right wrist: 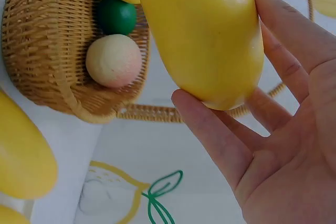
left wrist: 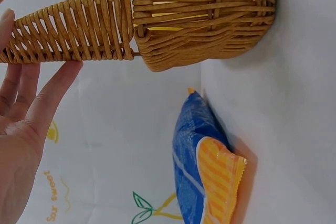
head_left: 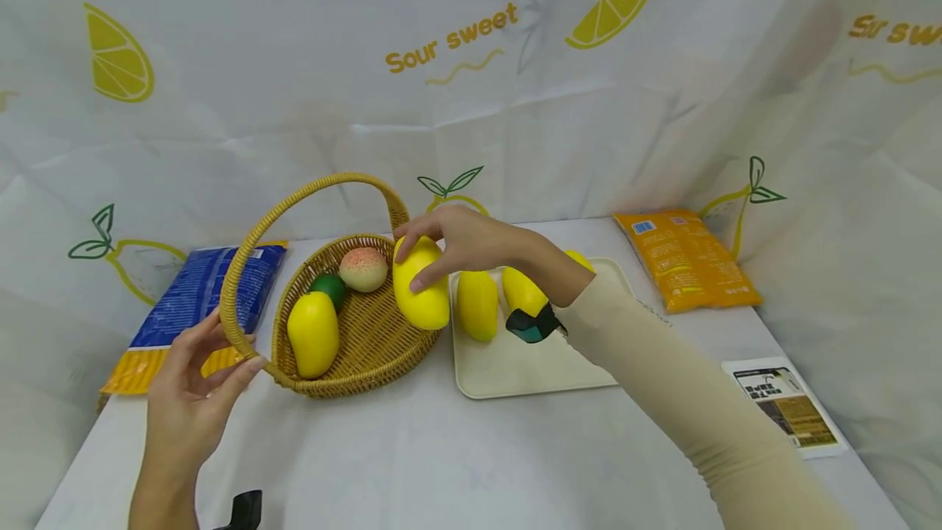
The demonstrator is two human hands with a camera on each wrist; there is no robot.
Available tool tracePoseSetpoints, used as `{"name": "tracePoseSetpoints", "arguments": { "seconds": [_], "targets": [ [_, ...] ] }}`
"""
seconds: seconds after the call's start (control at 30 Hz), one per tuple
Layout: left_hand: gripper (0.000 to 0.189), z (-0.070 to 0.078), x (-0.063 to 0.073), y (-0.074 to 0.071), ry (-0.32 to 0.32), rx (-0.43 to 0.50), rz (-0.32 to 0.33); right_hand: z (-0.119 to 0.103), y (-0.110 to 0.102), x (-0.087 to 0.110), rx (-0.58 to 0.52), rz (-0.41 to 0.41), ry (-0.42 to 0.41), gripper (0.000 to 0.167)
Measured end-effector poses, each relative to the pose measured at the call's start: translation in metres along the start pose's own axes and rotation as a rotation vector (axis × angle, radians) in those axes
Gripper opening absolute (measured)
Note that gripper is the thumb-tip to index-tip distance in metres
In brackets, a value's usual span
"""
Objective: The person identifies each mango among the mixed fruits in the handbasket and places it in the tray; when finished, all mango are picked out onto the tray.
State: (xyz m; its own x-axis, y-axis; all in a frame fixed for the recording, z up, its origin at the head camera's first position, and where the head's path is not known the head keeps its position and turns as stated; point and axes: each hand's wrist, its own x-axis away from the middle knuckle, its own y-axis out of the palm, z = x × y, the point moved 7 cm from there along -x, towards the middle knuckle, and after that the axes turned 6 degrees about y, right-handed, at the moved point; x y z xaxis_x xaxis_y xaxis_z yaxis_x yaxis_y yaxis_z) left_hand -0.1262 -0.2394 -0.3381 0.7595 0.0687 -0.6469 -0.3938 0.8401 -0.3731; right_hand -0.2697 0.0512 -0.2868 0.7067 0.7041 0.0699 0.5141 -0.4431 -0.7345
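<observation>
My right hand (head_left: 471, 245) grips a yellow mango (head_left: 423, 289) over the right side of a wicker basket (head_left: 368, 385). In the right wrist view the fingers and thumb hold the mango (right wrist: 205, 35) near its end. My left hand (head_left: 193, 395) pinches the basket's tall handle (head_left: 234, 293) low on its left side; the left wrist view shows fingers on both sides of the woven handle (left wrist: 79, 30). Inside the basket lie another mango (head_left: 313, 335), a dark green fruit (head_left: 329, 289) and a peach (head_left: 364, 269). Beside it, a cream tray (head_left: 545, 375) bears more mangoes (head_left: 477, 306), partly hidden by my right arm.
A blue and orange bag (head_left: 199, 293) lies behind the left hand. At the back right is an orange packet (head_left: 688, 260), and a white packet with a printed label (head_left: 786, 406) lies near the right edge. A white printed curtain (head_left: 294, 88) hangs behind the table.
</observation>
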Motion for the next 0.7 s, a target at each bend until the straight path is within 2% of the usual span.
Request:
{"name": "tracePoseSetpoints", "arguments": {
  "seconds": [0.47, 0.7],
  "targets": [
    [0.083, 0.0, 0.0, 0.0, -0.004, 0.003, -0.009, 0.037, -0.052, 0.063, -0.059, 0.147, 0.074, 0.03],
    [0.084, 0.0, 0.0, -0.001, -0.042, -0.02, -0.011, 0.066, -0.05, 0.093, -0.072, 0.158, 0.158, 0.031]
  ]
}}
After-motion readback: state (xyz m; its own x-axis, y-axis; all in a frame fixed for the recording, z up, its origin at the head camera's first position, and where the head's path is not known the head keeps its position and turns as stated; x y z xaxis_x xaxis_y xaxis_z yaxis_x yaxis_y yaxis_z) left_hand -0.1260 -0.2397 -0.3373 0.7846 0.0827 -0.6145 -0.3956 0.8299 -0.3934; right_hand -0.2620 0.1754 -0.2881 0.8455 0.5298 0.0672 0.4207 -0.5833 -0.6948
